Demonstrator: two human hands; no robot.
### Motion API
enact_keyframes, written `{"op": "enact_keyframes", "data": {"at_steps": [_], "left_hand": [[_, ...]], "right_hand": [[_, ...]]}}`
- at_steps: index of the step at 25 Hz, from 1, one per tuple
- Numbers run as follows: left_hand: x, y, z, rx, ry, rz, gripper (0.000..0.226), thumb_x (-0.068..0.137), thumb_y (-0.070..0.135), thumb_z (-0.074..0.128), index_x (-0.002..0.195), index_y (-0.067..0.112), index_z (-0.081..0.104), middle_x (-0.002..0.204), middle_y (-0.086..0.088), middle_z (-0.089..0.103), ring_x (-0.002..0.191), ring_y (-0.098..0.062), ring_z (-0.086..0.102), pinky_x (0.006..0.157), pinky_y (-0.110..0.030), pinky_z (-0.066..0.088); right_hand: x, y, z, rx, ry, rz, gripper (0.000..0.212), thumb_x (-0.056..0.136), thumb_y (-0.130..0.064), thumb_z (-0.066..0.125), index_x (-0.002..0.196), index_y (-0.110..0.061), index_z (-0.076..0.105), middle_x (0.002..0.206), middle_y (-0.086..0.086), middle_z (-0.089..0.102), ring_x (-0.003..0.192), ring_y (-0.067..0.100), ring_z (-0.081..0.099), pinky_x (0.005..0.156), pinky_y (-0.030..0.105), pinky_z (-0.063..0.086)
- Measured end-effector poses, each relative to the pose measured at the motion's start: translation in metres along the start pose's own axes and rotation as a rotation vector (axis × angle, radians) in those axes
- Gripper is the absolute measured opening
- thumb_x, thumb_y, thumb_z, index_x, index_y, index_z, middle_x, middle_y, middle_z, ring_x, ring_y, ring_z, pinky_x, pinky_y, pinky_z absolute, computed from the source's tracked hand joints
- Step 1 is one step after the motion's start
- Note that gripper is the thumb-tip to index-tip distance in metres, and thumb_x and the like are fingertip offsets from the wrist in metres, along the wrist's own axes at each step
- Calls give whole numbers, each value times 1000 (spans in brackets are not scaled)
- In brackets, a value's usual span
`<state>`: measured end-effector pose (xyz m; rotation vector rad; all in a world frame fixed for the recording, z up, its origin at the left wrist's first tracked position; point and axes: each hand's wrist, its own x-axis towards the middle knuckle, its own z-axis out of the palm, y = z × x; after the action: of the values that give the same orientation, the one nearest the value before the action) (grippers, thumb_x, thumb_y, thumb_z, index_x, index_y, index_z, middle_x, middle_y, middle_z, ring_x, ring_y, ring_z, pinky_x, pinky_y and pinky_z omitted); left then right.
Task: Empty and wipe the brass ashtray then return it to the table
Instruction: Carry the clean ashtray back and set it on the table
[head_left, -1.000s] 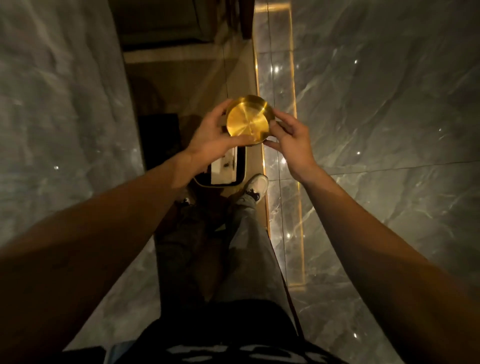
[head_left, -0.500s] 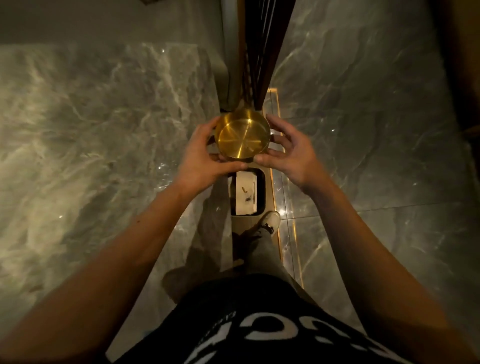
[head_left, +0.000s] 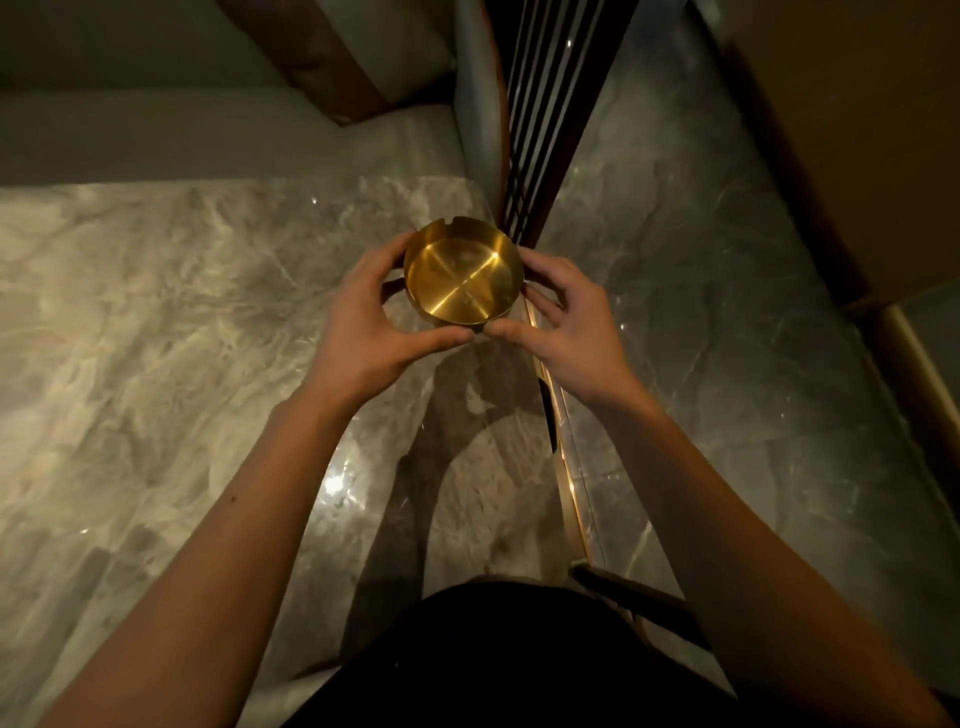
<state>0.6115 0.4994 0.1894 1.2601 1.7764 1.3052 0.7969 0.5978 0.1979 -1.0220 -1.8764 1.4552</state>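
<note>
Gone from under the hands since half a second ago: the bin with its white liner and the shoe beside it; now a pale marble bench (head_left: 156, 338) fills the left of the view. Brass ashtray (head_left: 462, 271) now upright, mouth up, tilted slightly toward the camera, its inside bare and shining, one notch visible on the far rim. Held in the air between both hands, above the right edge of the bench; whether it touches the surface cannot be told. Left hand (head_left: 363, 332) wrapped round the left wall, fingers (head_left: 387, 260) curled behind it, thumb along the near underside. Right hand (head_left: 576, 322) on the right wall, fingers (head_left: 550, 265) spread and bent against the brass, thumb meeting the left thumb under the near rim. Dark slatted panel (head_left: 540, 130) just beyond the ashtray. Grey marble floor (head_left: 727, 312) to the right, with a thin gold strip (head_left: 566, 457) along the bench edge. Pale sofa seat (head_left: 208, 135) beyond the bench.
</note>
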Motion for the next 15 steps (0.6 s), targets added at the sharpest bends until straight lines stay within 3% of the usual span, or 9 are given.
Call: {"op": "enact_keyframes", "data": {"at_steps": [9, 12, 15], "left_hand": [[-22, 48, -46, 125, 202, 54, 99, 56, 48, 85, 142, 20, 46, 138, 7, 53, 120, 7, 50, 98, -3, 38], [-20, 55, -60, 170, 241, 71, 98, 56, 48, 84, 142, 22, 45, 132, 12, 51, 114, 17, 46, 93, 2, 36], [-23, 54, -84, 194, 274, 68, 98, 55, 51, 83, 142, 25, 45, 132, 13, 47, 112, 13, 46, 91, 0, 36]], "right_hand": [[14, -58, 21, -26, -111, -213, 75, 70, -15, 83, 136, -12, 50, 134, 1, 52, 127, 7, 50, 102, 13, 41], [21, -70, 29, -44, -125, -254, 74, 70, -17, 84, 135, -12, 51, 131, 1, 53, 127, 10, 50, 107, 21, 42], [28, -85, 49, -103, -124, -288, 76, 69, -23, 85, 137, -14, 51, 132, 2, 51, 128, 11, 49, 109, 31, 44]]}}
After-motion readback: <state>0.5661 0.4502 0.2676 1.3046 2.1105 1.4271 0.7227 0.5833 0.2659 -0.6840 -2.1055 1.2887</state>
